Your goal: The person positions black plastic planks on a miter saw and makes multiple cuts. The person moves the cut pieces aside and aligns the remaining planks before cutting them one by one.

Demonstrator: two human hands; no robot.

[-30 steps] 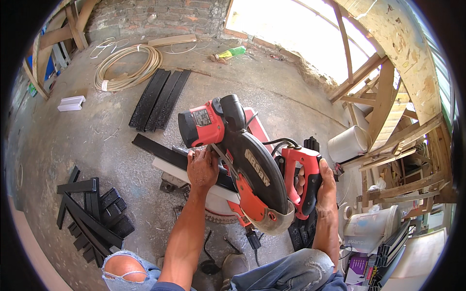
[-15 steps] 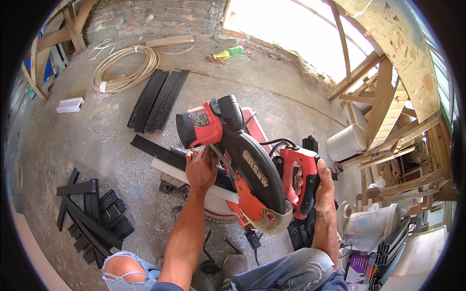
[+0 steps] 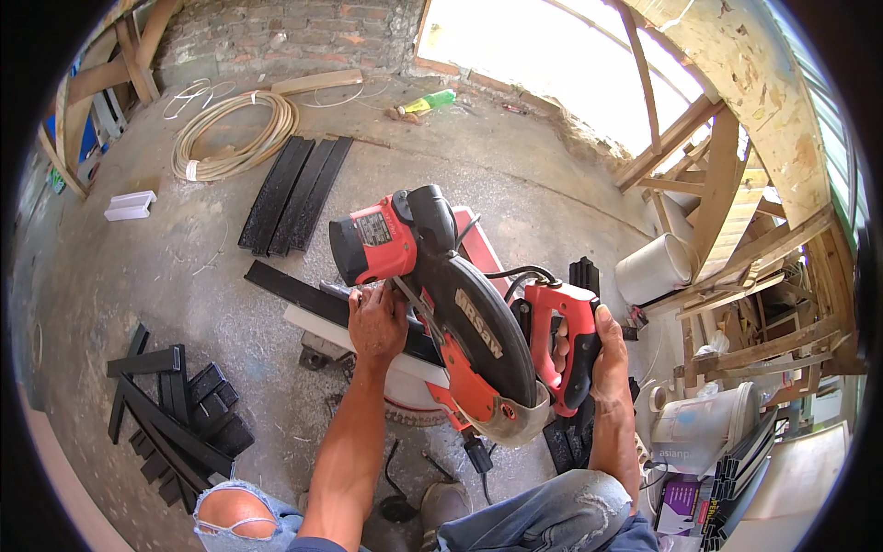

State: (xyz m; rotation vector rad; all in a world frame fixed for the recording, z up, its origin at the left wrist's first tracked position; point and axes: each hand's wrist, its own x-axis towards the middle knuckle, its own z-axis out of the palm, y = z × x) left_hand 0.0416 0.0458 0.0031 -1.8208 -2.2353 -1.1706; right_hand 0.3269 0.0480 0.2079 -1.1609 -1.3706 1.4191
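In front of my knees stands a red and black miter saw (image 3: 478, 317), its head tilted over the base. My right hand (image 3: 608, 359) is wrapped round the saw's D-shaped handle (image 3: 578, 350). A long black profile (image 3: 299, 293) lies across the pale saw base (image 3: 317, 327), reaching out to the left. My left hand (image 3: 378, 322) is closed on this profile, below the motor housing (image 3: 368, 241); its fingertips are partly hidden under the motor. The blade guard covers the profile's right end from view.
Cut black pieces (image 3: 179, 405) are heaped at left. Longer black strips (image 3: 292, 195) lie beyond the saw, near a coiled hose (image 3: 235, 138). At right are a white bucket (image 3: 655, 269), a paint pail (image 3: 704, 423) and timber framing (image 3: 736, 202). A cord (image 3: 478, 455) hangs by my feet.
The whole view has shifted very slightly. Both hands keep their places on the profile and the handle, and the saw head stays at about the same height.
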